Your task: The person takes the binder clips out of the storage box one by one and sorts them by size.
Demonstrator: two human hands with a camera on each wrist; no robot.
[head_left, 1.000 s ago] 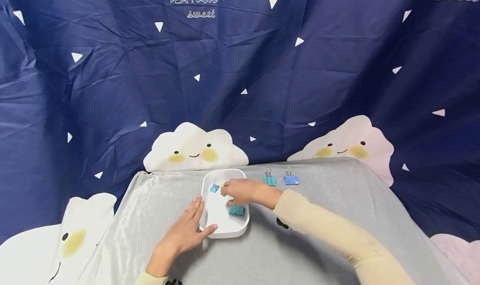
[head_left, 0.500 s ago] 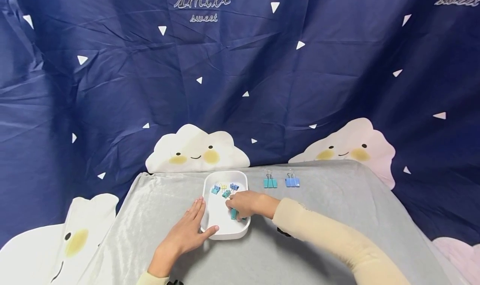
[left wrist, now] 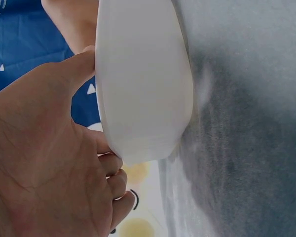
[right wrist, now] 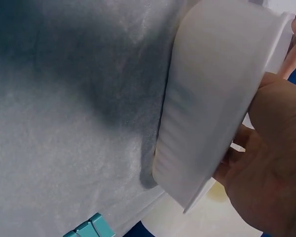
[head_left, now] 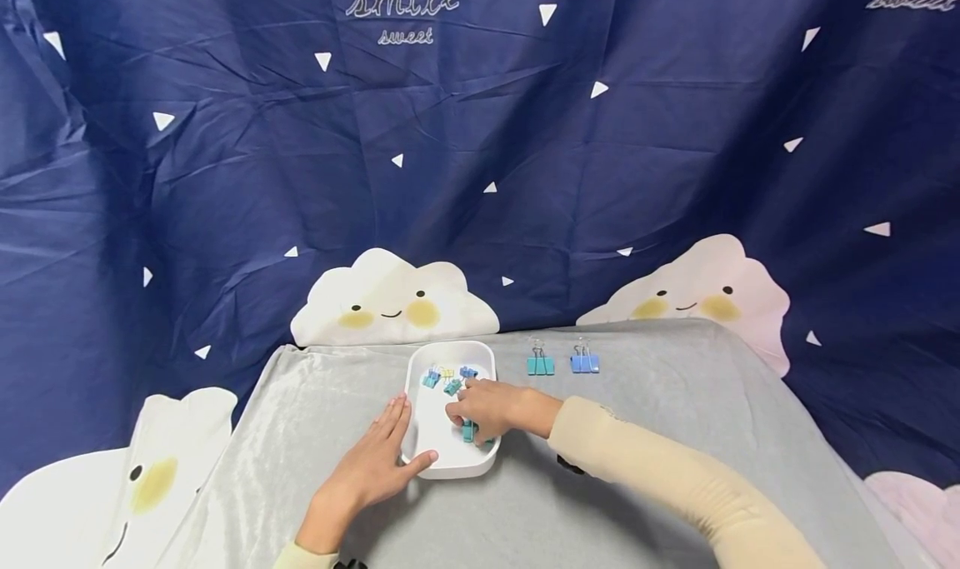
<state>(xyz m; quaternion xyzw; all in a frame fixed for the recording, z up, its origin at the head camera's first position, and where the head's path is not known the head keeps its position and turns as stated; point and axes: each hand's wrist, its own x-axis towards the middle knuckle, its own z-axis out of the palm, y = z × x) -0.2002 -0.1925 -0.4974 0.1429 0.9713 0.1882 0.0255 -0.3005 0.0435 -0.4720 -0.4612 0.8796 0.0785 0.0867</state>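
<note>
A white tray [head_left: 438, 471] holds several small binder clips, among them a teal one [head_left: 452, 387], a yellow one [head_left: 447, 373] and a blue one [head_left: 468, 372]. My left hand [head_left: 372, 456] rests against its front left corner, fingers straight along the left side and thumb over the front rim. Inside, at the right, my right hand [head_left: 489, 409] reaches down with bent fingers. Its thumb lies across a larger teal binder clip [head_left: 469, 431], partly covered by the hand. The tray wall [right wrist: 207, 94] hides those fingertips in the right wrist view.
Right of the tray, another teal binder clip [head_left: 541, 366] and a large blue one [head_left: 585, 363] lie side by side on the grey cloth [head_left: 630, 436]. A dark blue patterned curtain [head_left: 480, 136] hangs behind the table.
My right hand has come from the small clips at the tray's back toward the front, onto the larger teal binder clip, which has shifted slightly. My left hand has stayed at the tray.
</note>
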